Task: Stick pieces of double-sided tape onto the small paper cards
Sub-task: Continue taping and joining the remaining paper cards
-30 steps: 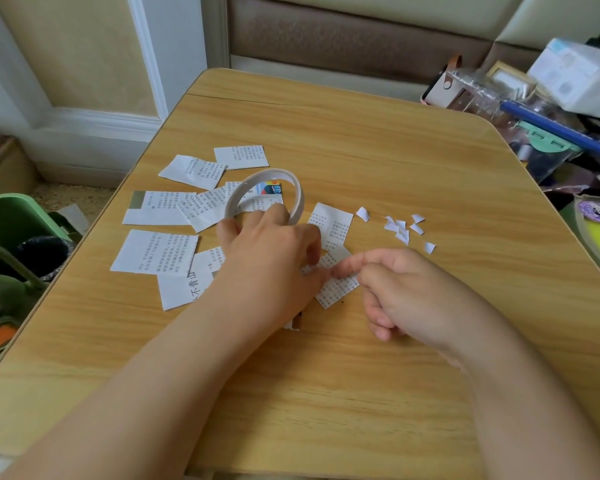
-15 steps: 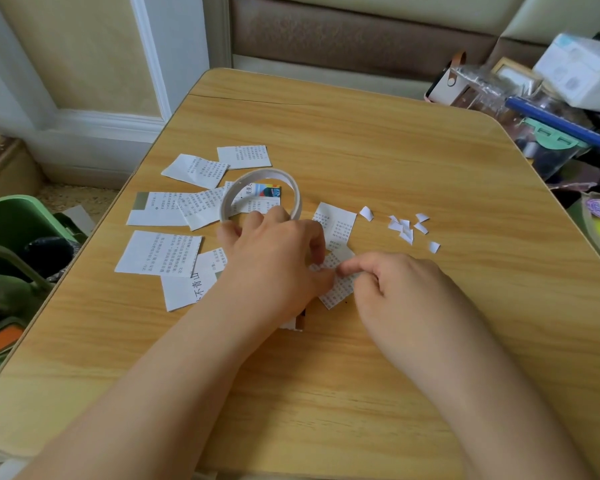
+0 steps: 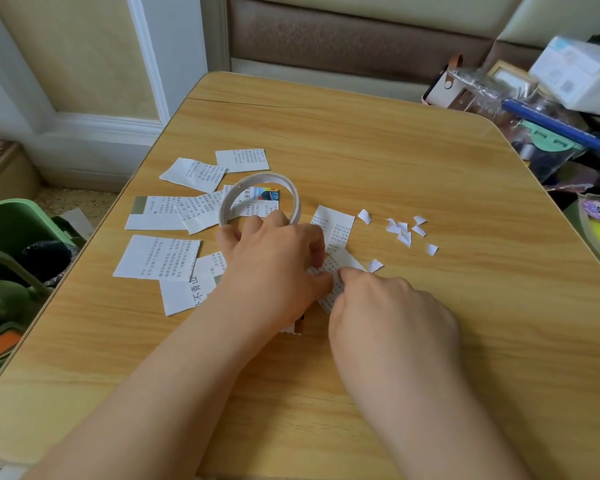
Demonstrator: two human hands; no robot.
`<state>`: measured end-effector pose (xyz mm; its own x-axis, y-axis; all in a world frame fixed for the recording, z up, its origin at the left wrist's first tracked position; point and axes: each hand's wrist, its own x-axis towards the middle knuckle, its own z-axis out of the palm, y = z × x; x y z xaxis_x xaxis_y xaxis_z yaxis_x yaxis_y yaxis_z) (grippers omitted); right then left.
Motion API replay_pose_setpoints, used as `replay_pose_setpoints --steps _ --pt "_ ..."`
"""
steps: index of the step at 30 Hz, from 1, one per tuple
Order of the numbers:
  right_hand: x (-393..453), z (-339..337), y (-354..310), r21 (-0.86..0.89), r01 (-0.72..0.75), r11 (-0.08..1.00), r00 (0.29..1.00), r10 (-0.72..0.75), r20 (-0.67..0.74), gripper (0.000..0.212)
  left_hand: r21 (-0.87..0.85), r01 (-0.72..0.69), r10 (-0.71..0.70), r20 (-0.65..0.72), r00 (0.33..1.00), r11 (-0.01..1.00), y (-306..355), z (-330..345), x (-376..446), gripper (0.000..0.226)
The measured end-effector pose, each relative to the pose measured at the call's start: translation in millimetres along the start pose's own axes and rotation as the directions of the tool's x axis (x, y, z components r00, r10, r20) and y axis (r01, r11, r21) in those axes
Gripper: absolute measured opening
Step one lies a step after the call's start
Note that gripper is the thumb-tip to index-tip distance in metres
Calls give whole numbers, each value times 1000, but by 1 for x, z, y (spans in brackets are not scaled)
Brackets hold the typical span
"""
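Left hand grips the tape roll, ring upright near bench centre, and pins the card with its thumb. Right hand has fingers curled, tips pinching at the card's top edge; can't tell if a tape piece is under them. Advice: keep the card flat, press tape down from one end, rub out. Readable: "不青山" on the slip near the left edge. Other print too small.
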<state>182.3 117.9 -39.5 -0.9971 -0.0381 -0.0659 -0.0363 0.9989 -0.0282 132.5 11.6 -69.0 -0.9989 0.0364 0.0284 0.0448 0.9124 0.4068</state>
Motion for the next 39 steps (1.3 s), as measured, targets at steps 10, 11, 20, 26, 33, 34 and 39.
replay_pose_setpoints --steps 10,11,20,26,33,34,39 --pt "4 -11 35 259 71 963 994 -45 -104 40 -26 -11 12 12 1000 1000 -1 -3 -1 19" --pt "3 -12 37 284 95 954 992 -67 -107 42 -25 -14 14 11 1000 1000 -1 -3 -1 19" --pt "8 -6 42 417 101 903 994 -106 -10 45 -19 -28 28 -12 1000 999 -2 -1 -3 18" --pt "11 -4 49 519 114 847 992 -130 -7 41 -34 -38 37 -16 999 999 -4 -1 -3 18" --pt "20 4 51 507 150 849 982 -71 -173 5 -20 -35 34 -12 999 999 -4 0 -2 19" --pt "21 7 48 493 142 858 984 -68 -166 6 -18 -34 34 -13 999 999 -3 0 -2 19" --pt "25 14 34 422 110 900 988 -53 -145 11 -7 -31 31 -21 999 999 -3 0 -3 21"
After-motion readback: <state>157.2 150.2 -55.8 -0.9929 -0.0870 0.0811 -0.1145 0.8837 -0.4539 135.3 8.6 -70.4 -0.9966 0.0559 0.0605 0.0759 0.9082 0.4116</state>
